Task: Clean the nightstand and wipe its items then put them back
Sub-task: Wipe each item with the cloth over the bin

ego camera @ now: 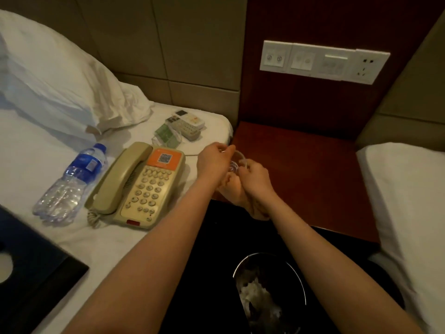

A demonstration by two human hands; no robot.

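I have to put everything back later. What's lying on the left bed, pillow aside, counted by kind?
Phone: 1
Bottle: 1
Remotes: 2, it seems; blurry
Card stand: 1
Black tray: 1
Total: 6

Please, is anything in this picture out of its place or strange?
Yes. The telephone, the water bottle, on its side, and the remote controls lie on the bed, not on the nightstand. Nothing looks spilled or broken. The left hand and right hand hold a clear glass item.
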